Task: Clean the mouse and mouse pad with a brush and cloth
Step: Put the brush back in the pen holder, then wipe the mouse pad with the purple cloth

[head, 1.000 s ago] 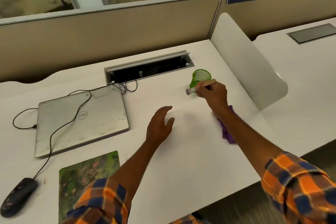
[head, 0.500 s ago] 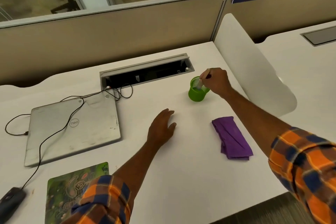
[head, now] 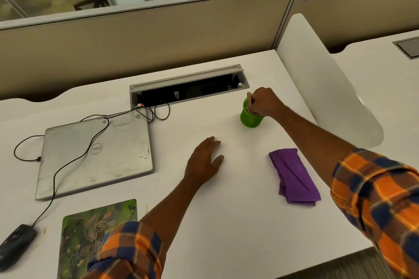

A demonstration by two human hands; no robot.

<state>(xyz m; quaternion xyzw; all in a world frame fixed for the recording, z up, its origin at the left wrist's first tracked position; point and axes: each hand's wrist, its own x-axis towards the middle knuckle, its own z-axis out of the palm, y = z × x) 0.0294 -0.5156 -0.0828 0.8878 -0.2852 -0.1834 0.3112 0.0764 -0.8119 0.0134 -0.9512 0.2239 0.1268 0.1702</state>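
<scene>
Brush [head: 249, 100] pinched in my right grip [head: 265, 102], standing in green cup [head: 248, 121]; left grip [head: 205, 161] flat, fingers straight, on counter [head: 226, 229]; purple cloth [head: 294, 176] at its 3 o'clock.

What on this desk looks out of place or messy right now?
Nothing is spilled or broken. The mouse sits off the mouse pad, to its left, and its cable trails across the lid of the closed laptop, which looks scuffed.

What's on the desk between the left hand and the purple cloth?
Nothing: the head view shows only bare white desk between the left hand and purple cloth.
</scene>
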